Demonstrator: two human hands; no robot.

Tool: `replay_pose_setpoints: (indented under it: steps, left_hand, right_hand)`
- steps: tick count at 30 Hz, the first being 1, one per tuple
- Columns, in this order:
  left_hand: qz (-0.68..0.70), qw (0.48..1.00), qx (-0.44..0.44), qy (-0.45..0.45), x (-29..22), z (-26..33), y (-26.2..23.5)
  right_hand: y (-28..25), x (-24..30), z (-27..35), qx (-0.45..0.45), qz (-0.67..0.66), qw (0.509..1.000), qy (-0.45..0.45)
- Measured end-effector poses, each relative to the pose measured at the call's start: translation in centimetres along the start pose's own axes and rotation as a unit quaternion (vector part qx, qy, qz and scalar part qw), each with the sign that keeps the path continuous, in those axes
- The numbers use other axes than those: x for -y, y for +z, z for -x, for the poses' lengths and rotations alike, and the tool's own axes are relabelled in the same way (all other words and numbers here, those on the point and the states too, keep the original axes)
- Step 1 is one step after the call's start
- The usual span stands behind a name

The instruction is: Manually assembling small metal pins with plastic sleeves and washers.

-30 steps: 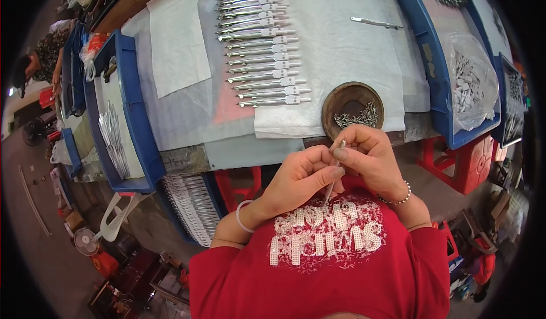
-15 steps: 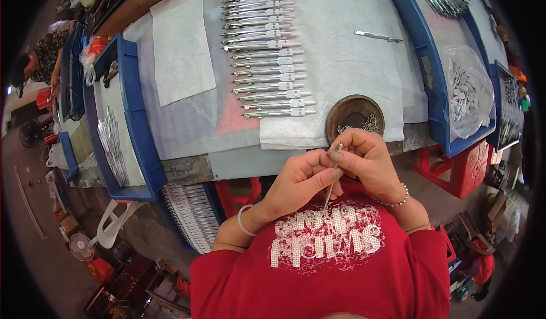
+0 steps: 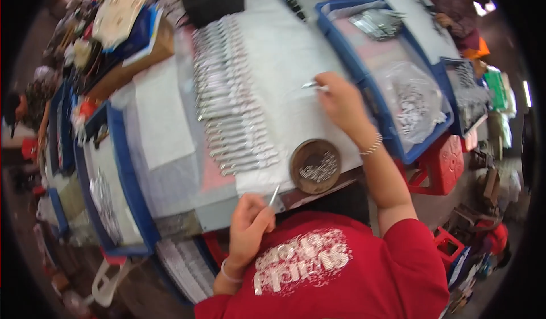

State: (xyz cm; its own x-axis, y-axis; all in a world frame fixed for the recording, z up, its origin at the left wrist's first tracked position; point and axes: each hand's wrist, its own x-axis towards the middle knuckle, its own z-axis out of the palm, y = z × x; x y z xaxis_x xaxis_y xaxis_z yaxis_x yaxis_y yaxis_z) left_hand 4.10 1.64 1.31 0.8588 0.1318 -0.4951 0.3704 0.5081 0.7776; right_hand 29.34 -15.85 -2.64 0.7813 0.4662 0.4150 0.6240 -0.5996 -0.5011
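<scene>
My left hand (image 3: pixel 249 225), at the table's near edge, is closed on a thin silver metal rod (image 3: pixel 275 194), which points up and away from the fingers. My right hand (image 3: pixel 343 103) is stretched out over the white sheet, its fingers pinching a slim metal tool (image 3: pixel 310 85); blur hides its exact kind. A row of shiny metal drawing compasses (image 3: pixel 230 100) with pale heads lies left of the right hand. Between both arms, a round brown bowl (image 3: pixel 296 168) holds many small metal pieces (image 3: pixel 319 168).
At right, a blue tray (image 3: pixel 341 46) holds metal parts and a clear bag (image 3: pixel 412 100) of small pieces. Another blue tray (image 3: pixel 133 177) with long metal parts stands left. A red stool (image 3: pixel 441 168) is below the right tray. Another person (image 3: pixel 455 11) sits at the far right.
My hands were together over my chest and have separated. The right has reached forward to the slim tool on the sheet; the left has moved left, keeping the rod. My view has shifted.
</scene>
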Motion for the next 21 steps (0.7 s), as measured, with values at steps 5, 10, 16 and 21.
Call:
replay_pose_setpoints:
  steps: [5, 10, 16, 21]
  left_hand:
    - [0.012, 0.994, -0.066, 0.086, 0.2, 2.5, -1.3]
    - [-0.004, 0.992, -0.104, 0.070, -0.4, 3.8, -0.6]
    - [-0.002, 0.995, -0.049, 0.083, 0.1, 3.9, -0.6]
    - [0.003, 0.993, 0.007, 0.118, 0.3, 3.9, -0.3]
  right_hand:
    - [3.1, 0.8, -1.8, 0.120, 0.224, 0.967, -0.020]
    - [3.7, 0.3, -1.5, 0.096, 0.269, 0.958, -0.042]
    - [2.4, -0.4, -1.4, 0.098, 0.281, 0.952, -0.069]
    - [-2.8, 2.1, 0.0, -0.020, 0.164, 0.986, -0.024]
